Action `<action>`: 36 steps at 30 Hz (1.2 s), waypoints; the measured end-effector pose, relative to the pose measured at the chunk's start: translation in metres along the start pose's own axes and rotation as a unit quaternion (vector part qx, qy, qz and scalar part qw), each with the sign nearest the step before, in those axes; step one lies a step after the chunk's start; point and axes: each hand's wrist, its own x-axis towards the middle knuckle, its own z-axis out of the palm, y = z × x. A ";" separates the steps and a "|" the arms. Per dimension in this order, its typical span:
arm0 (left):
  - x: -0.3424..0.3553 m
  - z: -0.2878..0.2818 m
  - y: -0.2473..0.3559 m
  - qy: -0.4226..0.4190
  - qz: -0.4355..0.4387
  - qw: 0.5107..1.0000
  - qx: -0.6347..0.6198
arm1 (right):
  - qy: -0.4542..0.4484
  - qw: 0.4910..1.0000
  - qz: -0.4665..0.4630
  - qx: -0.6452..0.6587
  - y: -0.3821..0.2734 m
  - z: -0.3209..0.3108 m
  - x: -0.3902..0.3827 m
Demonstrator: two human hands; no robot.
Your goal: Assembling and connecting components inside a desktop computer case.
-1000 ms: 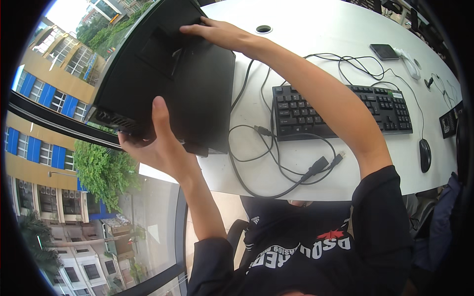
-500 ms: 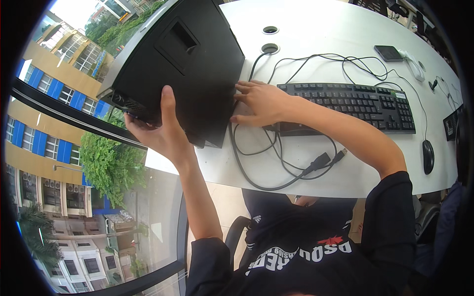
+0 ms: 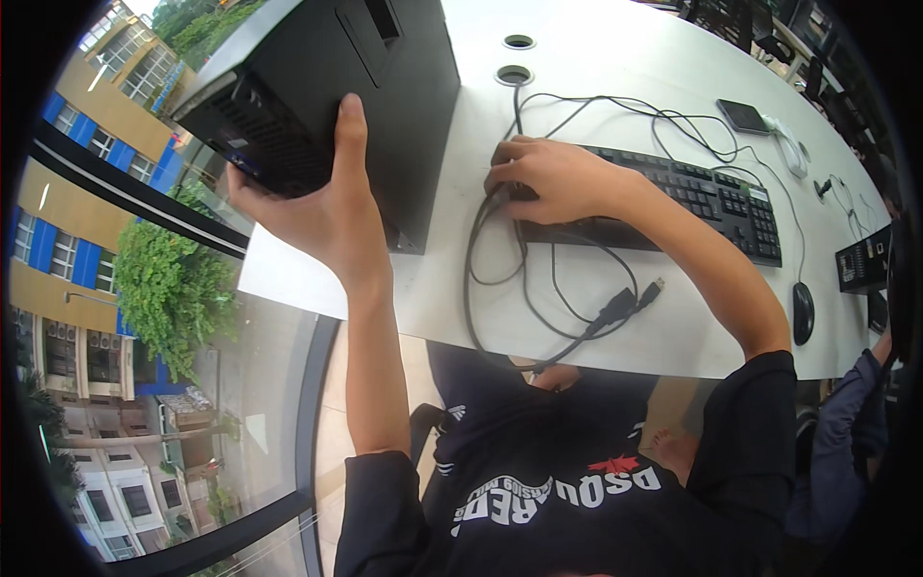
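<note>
A black desktop computer tower stands at the left end of the white table, tilted in the picture. My left hand grips its near corner, with the thumb up along the side panel and the fingers on the vented face. To the right of the tower, my right hand has its fingers curled round black cables at the left end of the black keyboard. From there the cables loop toward the table's front edge. A black plug lies in that loop, beside a USB plug.
Two round cable holes pierce the white table, with a cable running out of one. A phone, a white adapter and a black mouse are on the right. A window borders the left side. Another person's sleeve shows at far right.
My right hand has come away from the tower's side and closed round the cables by the keyboard. My left hand keeps hold of the tower. The whole view has shifted somewhat.
</note>
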 end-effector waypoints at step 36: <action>-0.157 -0.047 0.041 -0.566 0.006 0.816 0.120 | 0.311 0.949 -0.042 -0.011 -0.040 0.034 -0.153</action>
